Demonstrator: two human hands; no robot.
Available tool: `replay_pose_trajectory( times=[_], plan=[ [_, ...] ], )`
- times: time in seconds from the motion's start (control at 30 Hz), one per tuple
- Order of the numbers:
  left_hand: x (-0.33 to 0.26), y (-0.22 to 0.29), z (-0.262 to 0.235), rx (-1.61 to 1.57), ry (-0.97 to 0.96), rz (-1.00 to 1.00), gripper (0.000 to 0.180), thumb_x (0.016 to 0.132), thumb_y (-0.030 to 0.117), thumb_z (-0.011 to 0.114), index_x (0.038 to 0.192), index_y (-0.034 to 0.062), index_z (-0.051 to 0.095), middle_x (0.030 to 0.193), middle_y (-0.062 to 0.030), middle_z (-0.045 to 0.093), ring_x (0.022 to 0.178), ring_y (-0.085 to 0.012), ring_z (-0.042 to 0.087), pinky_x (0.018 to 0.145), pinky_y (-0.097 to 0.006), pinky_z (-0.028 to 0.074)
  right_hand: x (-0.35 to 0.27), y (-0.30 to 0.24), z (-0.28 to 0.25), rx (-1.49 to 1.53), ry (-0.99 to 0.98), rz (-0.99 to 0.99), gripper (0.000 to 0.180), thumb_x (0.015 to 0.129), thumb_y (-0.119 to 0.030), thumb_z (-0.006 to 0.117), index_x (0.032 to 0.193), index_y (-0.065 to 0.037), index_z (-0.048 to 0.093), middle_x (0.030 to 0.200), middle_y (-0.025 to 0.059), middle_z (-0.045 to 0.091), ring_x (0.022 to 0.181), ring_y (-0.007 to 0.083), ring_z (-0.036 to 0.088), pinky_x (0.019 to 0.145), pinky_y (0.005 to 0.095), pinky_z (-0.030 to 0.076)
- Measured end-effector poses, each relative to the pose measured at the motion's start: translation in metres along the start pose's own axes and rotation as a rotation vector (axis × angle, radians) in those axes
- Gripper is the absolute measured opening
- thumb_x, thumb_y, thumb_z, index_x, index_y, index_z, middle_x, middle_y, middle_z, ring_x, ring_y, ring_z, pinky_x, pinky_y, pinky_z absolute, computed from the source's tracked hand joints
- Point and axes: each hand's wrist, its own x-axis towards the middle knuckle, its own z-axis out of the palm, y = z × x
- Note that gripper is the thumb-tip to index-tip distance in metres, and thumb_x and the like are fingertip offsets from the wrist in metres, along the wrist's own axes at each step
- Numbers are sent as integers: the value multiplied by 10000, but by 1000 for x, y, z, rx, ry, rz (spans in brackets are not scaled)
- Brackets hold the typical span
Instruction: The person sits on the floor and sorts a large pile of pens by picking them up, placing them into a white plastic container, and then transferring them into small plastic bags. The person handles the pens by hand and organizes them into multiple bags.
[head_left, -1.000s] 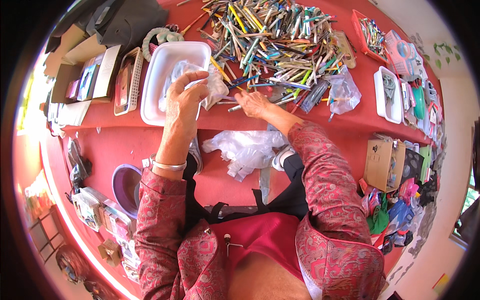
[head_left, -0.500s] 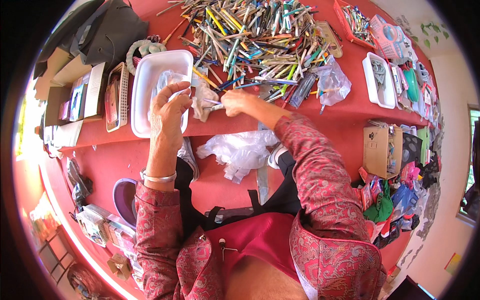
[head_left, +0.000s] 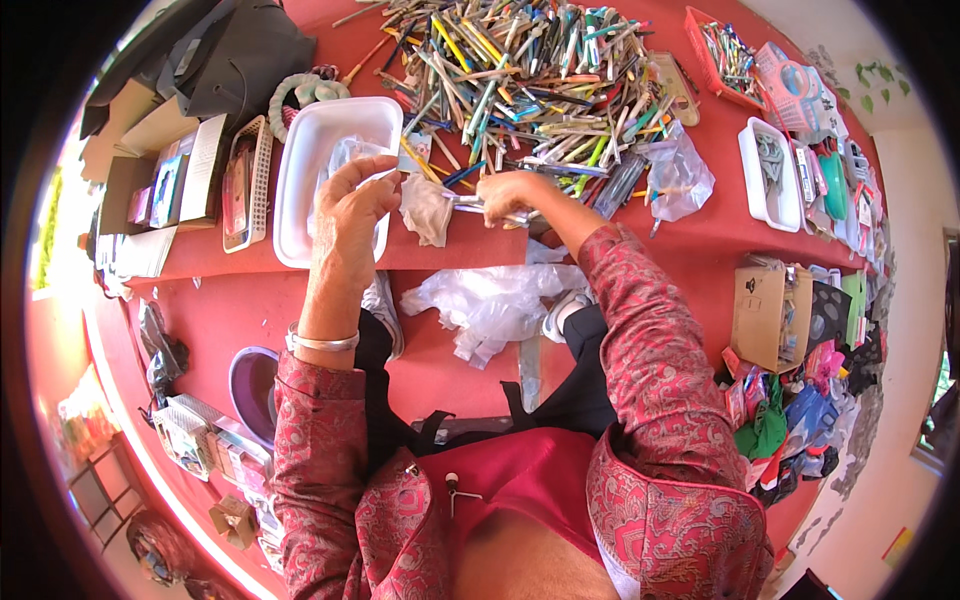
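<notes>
Left hand [head_left: 352, 205]: my grip is partly curled, thumb and fingertips pinched on the edge of a clear plastic bag [head_left: 345, 160] that lies in the white tray [head_left: 300, 180]. The hand hangs over the tray's right half, wrist with a metal bangle [head_left: 322, 342] toward me.

Right hand [head_left: 508, 192]: my grip is pressed together around a small bundle of pens [head_left: 480, 206], their ends sticking out to the left between thumb and fingers. How many, I cannot tell. The hand sits at the near edge of the big pile of pens [head_left: 530, 70] on the red surface [head_left: 700, 230].

Between my two hands: a crumpled beige cloth [head_left: 428, 208], lying on the surface just beside the tray. The left hand is close to it; contact cannot be told.

Below, by my knees: crumpled clear plastic sheeting [head_left: 490, 305]. Right of the pile: another clear bag [head_left: 678, 175].
</notes>
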Motion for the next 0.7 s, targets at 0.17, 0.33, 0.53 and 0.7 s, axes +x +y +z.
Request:
replay_pose_trajectory(
  times=[0.17, 0.33, 0.53, 0.7],
  plan=[
    [-2, -1, 2, 58, -47, -20, 235, 777, 73, 502, 991, -19, 529, 1007, -81, 528, 934, -165, 523, 779, -267, 416, -33, 42, -29, 216, 148, 71, 242, 650, -218, 583, 644, 25, 588, 543, 92, 564, 442, 177, 520, 415, 333, 400],
    [-3, -1, 3, 109, -34, -39, 230, 776, 84, 513, 984, -13, 536, 995, -74, 536, 930, -159, 525, 776, -269, 420, -26, 45, -20, 485, 140, 299, 109, 684, -92, 551, 715, 13, 555, 522, 46, 528, 429, 121, 504, 383, 263, 413],
    [0, -6, 3, 102, -44, -39, 238, 772, 96, 518, 981, -15, 539, 979, -69, 540, 921, -154, 525, 771, -268, 421, 9, 9, 1, 302, 69, 106, 96, 682, -93, 558, 688, 2, 559, 508, 67, 537, 419, 148, 521, 356, 278, 405],
    [0, -4, 5, 191, -84, -77, 248, 768, 110, 514, 982, -15, 539, 975, -67, 542, 920, -148, 523, 763, -263, 420, 29, 23, 14, 9, 275, 145, 148, 683, -135, 565, 676, 13, 576, 497, 109, 539, 451, 202, 549, 413, 319, 427]
  ],
)
